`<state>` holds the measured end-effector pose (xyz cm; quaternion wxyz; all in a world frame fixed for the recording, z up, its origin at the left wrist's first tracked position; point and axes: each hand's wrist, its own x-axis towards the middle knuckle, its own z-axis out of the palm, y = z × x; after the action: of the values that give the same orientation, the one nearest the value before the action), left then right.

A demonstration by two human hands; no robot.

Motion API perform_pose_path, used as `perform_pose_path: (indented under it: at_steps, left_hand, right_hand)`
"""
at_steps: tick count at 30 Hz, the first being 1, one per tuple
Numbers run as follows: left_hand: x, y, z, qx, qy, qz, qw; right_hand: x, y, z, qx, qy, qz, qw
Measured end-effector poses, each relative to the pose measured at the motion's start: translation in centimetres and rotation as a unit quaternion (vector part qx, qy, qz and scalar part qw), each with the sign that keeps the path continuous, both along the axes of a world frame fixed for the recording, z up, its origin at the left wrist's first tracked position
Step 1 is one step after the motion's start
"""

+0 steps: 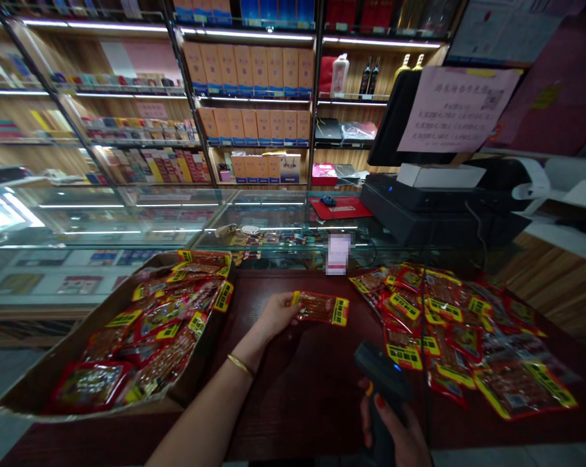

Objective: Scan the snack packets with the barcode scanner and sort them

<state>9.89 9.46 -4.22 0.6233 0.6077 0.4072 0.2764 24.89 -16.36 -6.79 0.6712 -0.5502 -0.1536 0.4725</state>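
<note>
1. Our thing is a small, flat, clear plastic packet with red and yellow edging and brown contents [320,308], which appears to be held just above the dark red desk [293,395].
2. We have the left hand [280,314] at the packet's 9 o'clock, its grip closed on that end between thumb and fingers; the rest sticks out towards 3 o'clock.
3. At the packet's 5 o'clock, we have the right hand [397,421] wrapped round the handle of a black pistol-shaped scanner with a small blue light [381,371], so this grip is closed too. Scanner and packet are apart.
4. We judge the step in hand to be presenting one packet to the scanner. The next move would call for lining up the scanner's head with a printed code; we cannot make one out on the packet's visible face.
5. Our left forearm, with a gold bangle [241,365], reaches in from 7 o'clock; the right hand enters lower, tipping the scanner's head towards 11 o'clock.
6. Farther out, we see an open brown cardboard box of similar packets [188,383] at 9 o'clock and a loose heap of red-and-yellow plastic packets [443,292] at 3 o'clock.
</note>
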Motion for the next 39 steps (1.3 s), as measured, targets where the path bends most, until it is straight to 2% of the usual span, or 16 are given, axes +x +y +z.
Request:
perform_pose_path:
  at_steps: [4,7,11,13,15,18,20,24,29,33,39]
  left_hand:
    - [0.0,0.2,0.0,-0.009,0.012,0.022,1.0]
    - [0.0,-0.2,0.2,-0.003,0.003,-0.002,1.0]
    - [0.1,-0.5,0.5,-0.048,-0.03,-0.047,0.997]
    - [0.0,-0.4,0.7,-0.044,-0.023,-0.055,0.997]
    - [-0.1,-0.3,0.7,0.03,0.035,-0.048,0.998]
    - [-0.2,-0.2,0.5,0.19,0.138,-0.016,0.972]
    - [-0.2,-0.2,0.1,0.214,0.157,-0.01,0.964]
    - [0.0,-0.2,-0.5,0.136,0.131,-0.042,0.981]
    - [0.0,0.1,-0.7,0.059,0.086,-0.022,0.994]
    - [-0.1,0.2,-0.9,0.041,0.061,-0.013,0.997]
    - [-0.2,0.4,-0.8,0.074,0.06,-0.004,0.995]
  right_hand:
    - [0.0,0.0,0.2,0.005,0.001,-0.005,1.0]
    - [-0.1,0.1,0.4,-0.003,0.0,-0.007,1.0]
    - [-0.3,-0.1,0.4,-0.013,-0.016,-0.009,1.0]
    - [-0.4,-0.4,0.3,-0.026,-0.043,-0.009,0.999]
    - [-0.4,-0.7,0.3,-0.041,-0.092,0.0,0.995]
    - [-0.3,-1.0,0.6,-0.051,-0.147,0.026,0.988]
    - [-0.1,-1.2,0.9,-0.051,-0.164,0.039,0.984]
    - [0.2,-1.4,1.3,-0.073,-0.195,0.053,0.977]
    - [0.1,-1.5,1.6,-0.097,-0.265,0.081,0.956]
    - [-0.5,-1.7,1.8,-0.116,-0.331,0.074,0.933]
    - [-1.2,-1.5,1.8,-0.076,-0.361,0.058,0.928]
